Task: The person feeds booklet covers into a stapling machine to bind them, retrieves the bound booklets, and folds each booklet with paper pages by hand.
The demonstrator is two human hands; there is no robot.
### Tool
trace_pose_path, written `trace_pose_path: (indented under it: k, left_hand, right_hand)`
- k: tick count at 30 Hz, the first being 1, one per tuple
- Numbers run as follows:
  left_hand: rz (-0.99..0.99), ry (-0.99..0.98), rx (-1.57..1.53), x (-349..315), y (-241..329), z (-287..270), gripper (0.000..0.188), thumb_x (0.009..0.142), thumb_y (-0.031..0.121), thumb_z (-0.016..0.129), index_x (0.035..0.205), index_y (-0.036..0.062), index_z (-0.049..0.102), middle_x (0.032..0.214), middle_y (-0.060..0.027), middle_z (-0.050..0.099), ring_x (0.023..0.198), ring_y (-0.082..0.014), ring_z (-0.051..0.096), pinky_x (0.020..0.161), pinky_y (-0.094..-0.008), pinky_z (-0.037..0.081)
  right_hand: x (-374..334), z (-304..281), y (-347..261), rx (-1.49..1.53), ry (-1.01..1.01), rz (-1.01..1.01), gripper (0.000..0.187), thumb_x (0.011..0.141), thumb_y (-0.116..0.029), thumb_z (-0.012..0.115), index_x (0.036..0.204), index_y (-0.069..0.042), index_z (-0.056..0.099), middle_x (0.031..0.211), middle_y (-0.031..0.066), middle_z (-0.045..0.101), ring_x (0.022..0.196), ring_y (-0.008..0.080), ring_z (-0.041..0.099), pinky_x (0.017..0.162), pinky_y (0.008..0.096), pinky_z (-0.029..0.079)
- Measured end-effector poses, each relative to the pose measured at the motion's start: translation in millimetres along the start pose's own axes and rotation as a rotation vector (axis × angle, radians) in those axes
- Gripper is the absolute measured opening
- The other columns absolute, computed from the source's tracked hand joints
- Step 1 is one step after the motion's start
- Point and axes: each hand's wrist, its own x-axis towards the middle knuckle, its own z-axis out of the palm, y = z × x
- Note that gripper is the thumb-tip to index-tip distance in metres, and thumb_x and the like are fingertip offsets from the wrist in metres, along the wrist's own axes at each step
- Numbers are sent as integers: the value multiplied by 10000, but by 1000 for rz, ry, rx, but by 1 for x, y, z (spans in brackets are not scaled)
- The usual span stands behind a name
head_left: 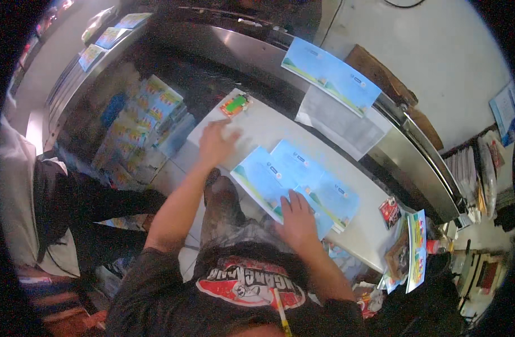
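Light blue printed sheets lie overlapping on a long white table in front of me. My right hand (pixel 299 218) rests flat, fingers stretched, on the near edge of the left blue sheet (pixel 263 175) where it meets another blue printed stack (pixel 331 197). My left hand (pixel 217 145) is over the table's left end, its fingers apart and a little blurred, with nothing visible in it. Just beyond those fingers lies a small green and orange packet (pixel 235 104). The white table (pixel 257 128) shows bare around the sheets.
A long blue printed sheet (pixel 330 76) and a grey-white sheet (pixel 343 122) lean on the metal ledge behind the table. Colourful printed stacks (pixel 142 121) stand on the floor at left. A red packet (pixel 390 213) sits at the table's right end. Someone's dark-clothed legs (pixel 100 216) are at left.
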Motion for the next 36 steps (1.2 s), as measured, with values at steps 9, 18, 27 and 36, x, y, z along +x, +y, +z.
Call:
trace_pose_path:
  k: [9,18,27,36]
  left_hand:
    - [-378,-120,413,77,-99,-5,698,897,600,436,1267,15,519,1264,-254,531,1201,-397,484,990,-455,398]
    - [-530,-238,238,75,-70,-22,689,915,593,354,1177,3,593,1021,-257,652,973,-410,627,875,-498,476]
    - [-493,-254,193,78,-84,-15,661,919,570,353,1070,-9,635,973,-248,663,924,-395,641,840,-490,493]
    - [-503,-247,207,77,-86,-16,598,921,527,368,944,6,662,919,-225,672,883,-370,654,782,-483,509]
  right_hand:
    - [32,-72,15,242,-305,41,385,878,-192,506,1204,12,516,1213,249,554,1064,399,567,931,447,457]
    - [56,-110,17,13,-355,222,256,902,-156,482,1120,-54,569,926,238,644,824,434,622,766,512,495]
    - [67,-103,8,-87,-342,296,237,896,-130,473,1105,-46,548,898,270,628,812,460,606,733,535,482]
    - [72,-155,87,112,-114,472,297,870,-201,605,1096,-9,588,747,66,616,633,221,547,584,367,463]
